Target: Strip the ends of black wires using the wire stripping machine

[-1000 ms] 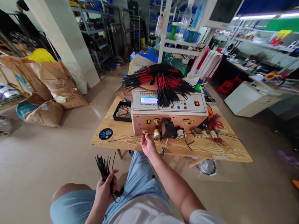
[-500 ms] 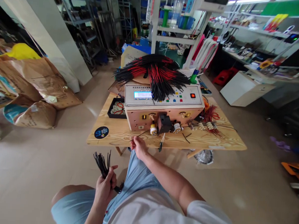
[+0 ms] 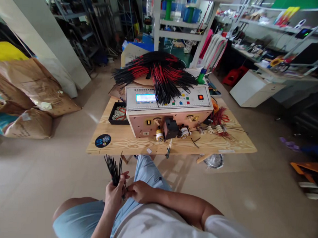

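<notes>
My left hand point(image 3: 114, 196) is closed around a bundle of black wires point(image 3: 114, 170), whose cut ends fan upward above the fist. Close against its right side, my right hand point(image 3: 141, 192) pinches a black wire at the lower part of the bundle; the fingers mostly hide that wire. Both hands are over my lap, in front of the table edge. Beyond them stands a wire cutting and stripping machine point(image 3: 167, 112) with a lit screen point(image 3: 145, 98). A large heap of black and red wires point(image 3: 161, 74) lies on top of it, hanging over the panel.
The machine is on a wooden table point(image 3: 131, 146) with a black tray point(image 3: 118, 121) of wire pieces and a round dark sticker point(image 3: 102, 141). Tweezers point(image 3: 168, 151) hang at the front edge. Red wires point(image 3: 220, 117) lie at right. Paper sacks point(image 3: 35, 87) stand on the left floor.
My right hand has come back from the machine's front, drawing a black wire toward me to the bundle in my left hand. The view has shifted slightly.
</notes>
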Available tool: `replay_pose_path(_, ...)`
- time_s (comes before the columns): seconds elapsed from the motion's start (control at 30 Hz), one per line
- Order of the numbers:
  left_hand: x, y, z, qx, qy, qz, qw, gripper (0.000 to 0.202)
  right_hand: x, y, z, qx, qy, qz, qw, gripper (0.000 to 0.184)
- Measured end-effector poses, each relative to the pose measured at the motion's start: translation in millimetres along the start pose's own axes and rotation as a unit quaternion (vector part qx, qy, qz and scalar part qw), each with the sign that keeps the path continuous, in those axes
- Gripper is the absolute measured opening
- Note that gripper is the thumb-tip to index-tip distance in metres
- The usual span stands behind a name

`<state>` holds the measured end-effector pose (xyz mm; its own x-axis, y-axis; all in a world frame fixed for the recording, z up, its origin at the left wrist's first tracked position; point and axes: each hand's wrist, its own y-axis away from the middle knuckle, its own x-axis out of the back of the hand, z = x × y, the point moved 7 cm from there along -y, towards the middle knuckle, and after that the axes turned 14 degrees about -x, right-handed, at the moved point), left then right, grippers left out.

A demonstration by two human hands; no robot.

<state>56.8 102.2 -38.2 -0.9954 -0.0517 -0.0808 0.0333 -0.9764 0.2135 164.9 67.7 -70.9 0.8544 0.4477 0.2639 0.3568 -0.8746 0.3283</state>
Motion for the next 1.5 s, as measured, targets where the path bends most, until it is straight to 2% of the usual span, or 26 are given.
replay_pose_path(0.13, 3.5, 0.9, -4.1, 0.001, -0.001, 0.011, 1.000, 0.062, -7.6, 8.4, -2.9, -0.003, 0.007, -0.097, 0.995, 0.006)
replay_pose_path(0.23, 9.6, 1.0, -2.2, -0.005, 0.024, 0.033, 0.999, 0.057, -4.0, 3.4, 0.6, -0.009, 0.015, -0.138, 0.990, 0.010)
replay_pose_path(0.3, 13.9, 2.1, 2.1, -0.009, 0.034, 0.043, 0.998, 0.054, 8.3, -7.4, 7.4, -0.027, 0.008, -0.106, 0.994, 0.018)
replay_pose_path(0.37, 18.0, 4.7, 6.5, -0.007, 0.040, 0.048, 0.998, 0.052, 34.8, -21.9, 14.7, -0.056, -0.063, -0.001, 0.996, 0.030)
replay_pose_path(0.4, 19.6, 6.4, 8.0, -0.004, 0.045, 0.049, 0.998, 0.052, 51.9, -27.9, 17.7, -0.068, -0.126, 0.066, 0.987, 0.036)
replay_pose_path(0.47, 22.3, 10.5, 8.6, 0.003, 0.062, 0.052, 0.997, 0.051, 85.8, -35.7, 20.8, -0.074, -0.277, 0.181, 0.941, 0.047)
replay_pose_path(0.53, 24.0, 14.9, 6.0, 0.007, 0.081, 0.054, 0.995, 0.050, 113.5, -41.7, 17.9, -0.060, -0.420, 0.235, 0.875, 0.056)
replay_pose_path(0.6, 24.8, 19.4, 1.4, 0.008, 0.091, 0.055, 0.994, 0.051, 134.6, -48.1, 9.4, -0.037, -0.528, 0.236, 0.815, 0.059)
replay_pose_path(0.67, 24.6, 23.6, -3.8, 0.007, 0.094, 0.054, 0.994, 0.053, 150.5, -53.4, -1.2, -0.011, -0.596, 0.217, 0.773, 0.054)
replay_pose_path(0.8, 21.9, 29.2, -11.6, 0.007, 0.092, 0.033, 0.995, 0.055, 168.7, -58.7, -12.3, 0.030, -0.642, 0.213, 0.736, 0.047)
replay_pose_path(1.03, 23.3, 28.3, -16.9, -0.012, 0.100, 0.009, 0.995, 0.054, 172.9, -63.3, -12.5, 0.029, -0.643, 0.242, 0.727, 0.044)
replay_pose_path(1.3, 23.7, 29.6, -22.7, -0.010, 0.102, -0.002, 0.995, 0.060, 177.7, -58.5, -9.3, -0.008, -0.627, 0.290, 0.723, 0.040)
replay_pose_path(1.4, 23.6, 30.4, -23.5, -0.010, 0.097, -0.004, 0.995, 0.061, 167.3, -63.3, -10.7, -0.028, -0.603, 0.290, 0.742, 0.041)
replay_pose_path(1.5, 24.4, 30.6, -21.5, -0.009, 0.093, 0.001, 0.996, 0.062, 141.4, -68.7, -12.2, -0.066, -0.555, 0.263, 0.786, 0.047)
